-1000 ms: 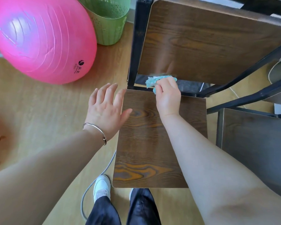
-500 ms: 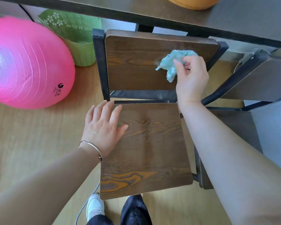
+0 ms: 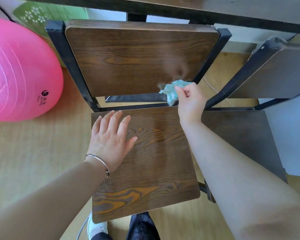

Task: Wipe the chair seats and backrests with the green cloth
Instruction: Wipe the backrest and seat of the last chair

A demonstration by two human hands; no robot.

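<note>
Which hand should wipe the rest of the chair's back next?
Probably the right hand: it grips the green cloth at the backrest's lower corner. The left hand is open over the seat, holding nothing.

The seat (image 3: pixel 154 161) is dark brown wood with bold swirling grain that flares amber toward 6 o'clock. The backrest (image 3: pixel 137 58), at 12 o'clock, is the same brown with finer grain. The frame (image 3: pixel 71 66) is black. The cloth (image 3: pixel 171 91), at 2 o'clock from the seat, is turquoise-green flecked with white. The ball (image 3: pixel 21 71), at 9 o'clock, is bright pink with faint ribs and a small black logo. The basket (image 3: pixel 47 18), at 11 o'clock, is light green with a pale flower pattern. The floor (image 3: pixel 33 144) is pale yellow woodgrain. The bracelet (image 3: pixel 99 161) is silver and the shoe (image 3: pixel 95 227) white.
</note>
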